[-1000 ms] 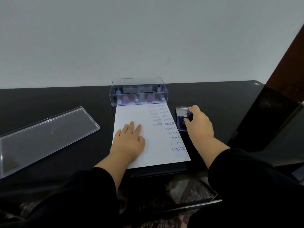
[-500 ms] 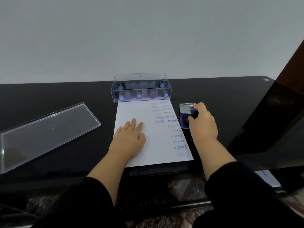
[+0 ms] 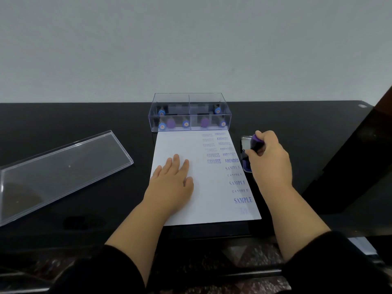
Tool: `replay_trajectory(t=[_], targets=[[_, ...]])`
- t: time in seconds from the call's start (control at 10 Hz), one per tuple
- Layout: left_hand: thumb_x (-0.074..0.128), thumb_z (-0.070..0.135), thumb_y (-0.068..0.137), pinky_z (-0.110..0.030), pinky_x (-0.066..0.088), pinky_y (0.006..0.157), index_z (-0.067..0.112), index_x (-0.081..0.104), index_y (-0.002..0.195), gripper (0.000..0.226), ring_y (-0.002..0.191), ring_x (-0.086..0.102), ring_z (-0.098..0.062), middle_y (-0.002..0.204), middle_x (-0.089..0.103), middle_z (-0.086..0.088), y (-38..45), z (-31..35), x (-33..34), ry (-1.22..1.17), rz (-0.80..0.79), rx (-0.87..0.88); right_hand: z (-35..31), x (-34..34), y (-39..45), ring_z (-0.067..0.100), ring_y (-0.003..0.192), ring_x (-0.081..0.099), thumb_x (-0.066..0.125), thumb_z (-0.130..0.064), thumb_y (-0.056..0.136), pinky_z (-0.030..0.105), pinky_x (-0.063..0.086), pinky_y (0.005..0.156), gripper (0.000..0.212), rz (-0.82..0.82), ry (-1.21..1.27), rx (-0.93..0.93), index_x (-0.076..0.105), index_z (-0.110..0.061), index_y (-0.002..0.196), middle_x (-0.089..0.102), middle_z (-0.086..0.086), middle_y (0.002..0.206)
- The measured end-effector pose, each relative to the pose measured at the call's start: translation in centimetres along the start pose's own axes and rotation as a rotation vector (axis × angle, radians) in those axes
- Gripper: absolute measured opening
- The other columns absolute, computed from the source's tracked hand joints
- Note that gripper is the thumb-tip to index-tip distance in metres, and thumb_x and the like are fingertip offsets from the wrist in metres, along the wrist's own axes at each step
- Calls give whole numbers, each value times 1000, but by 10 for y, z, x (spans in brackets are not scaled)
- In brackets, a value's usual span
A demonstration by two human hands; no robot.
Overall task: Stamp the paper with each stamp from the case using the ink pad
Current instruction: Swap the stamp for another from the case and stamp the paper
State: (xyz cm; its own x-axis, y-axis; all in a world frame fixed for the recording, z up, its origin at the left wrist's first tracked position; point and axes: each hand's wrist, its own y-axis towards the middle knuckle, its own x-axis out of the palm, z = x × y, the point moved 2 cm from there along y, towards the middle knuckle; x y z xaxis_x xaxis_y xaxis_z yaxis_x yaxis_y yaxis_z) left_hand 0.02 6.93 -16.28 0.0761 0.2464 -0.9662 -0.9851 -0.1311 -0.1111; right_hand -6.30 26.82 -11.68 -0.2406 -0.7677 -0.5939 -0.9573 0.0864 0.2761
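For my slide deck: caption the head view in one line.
Left hand flat on the paper, right hand gripping a purple stamp over the ink pad.

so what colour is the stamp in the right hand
Purple stamp, gripped by the right hand; head view.

Single head-worn wide-angle view, looking forward and down over the black table (image 3: 84, 209) toward a grey wall (image 3: 191, 49); paper (image 3: 176, 145) centred, near, both forearms entering from the bottom edge.
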Motion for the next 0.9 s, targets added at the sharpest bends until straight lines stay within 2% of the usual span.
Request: replay_trajectory(t=[0.1, 0.2, 0.3, 0.4, 0.5, 0.9], targets=[[19, 32, 102, -32, -6, 117, 25, 1, 152, 54, 146, -9, -14, 159, -12, 2, -3, 7, -5, -30, -5, -8, -8, 4, -8, 14, 101, 60, 63, -11, 88, 24, 43, 72, 24, -53, 64, -49, 51, -23, 105, 63, -7, 115], [24, 32, 101, -32, 1, 117, 27, 9, 152, 54, 146, 0, -15, 160, -2, 5, -8, 14, -14, -59, 43, -17, -17, 8, -15, 14, 91, 61, 64, -14, 88, 25, 46, 71, 25, -99, 56, -92, 50, -25, 105, 64, -6, 101], [26, 34, 101, -32, 7, 116, 27, 15, 151, 52, 144, 9, -18, 159, 7, 8, -9, 20, -23, -47, 120, -15, -26, 8, -19, 15, 82, 57, 65, -18, 87, 23, 42, 63, 30, -122, 25, -143, 52, -25, 113, 61, -3, 95], [21, 37, 101, -33, 1, 117, 26, 9, 152, 53, 146, 1, -18, 160, 0, 5, -9, 25, -21, -26, 102, 15, -29, 8, -23, 16, 84, 56, 66, -18, 87, 25, 42, 69, 31, -136, 7, -178, 53, -23, 114, 59, -5, 95], [17, 37, 102, -34, -6, 117, 26, 0, 152, 54, 147, -8, -16, 159, -10, 1, 8, -3, -4, -3, 18, -34, -31, 52, -19, 14, 84, 55, 65, -18, 87, 26, 43, 72, 32, -219, -56, -191, 54, -23, 117, 57, -8, 96], [16, 38, 102, -33, -8, 116, 26, -1, 152, 54, 146, -10, -15, 159, -13, 1, 9, -5, -1, -4, 20, -20, -30, 52, -21, 16, 88, 56, 62, -19, 89, 29, 46, 73, 35, -214, -106, -195, 51, -23, 123, 49, -10, 95]])
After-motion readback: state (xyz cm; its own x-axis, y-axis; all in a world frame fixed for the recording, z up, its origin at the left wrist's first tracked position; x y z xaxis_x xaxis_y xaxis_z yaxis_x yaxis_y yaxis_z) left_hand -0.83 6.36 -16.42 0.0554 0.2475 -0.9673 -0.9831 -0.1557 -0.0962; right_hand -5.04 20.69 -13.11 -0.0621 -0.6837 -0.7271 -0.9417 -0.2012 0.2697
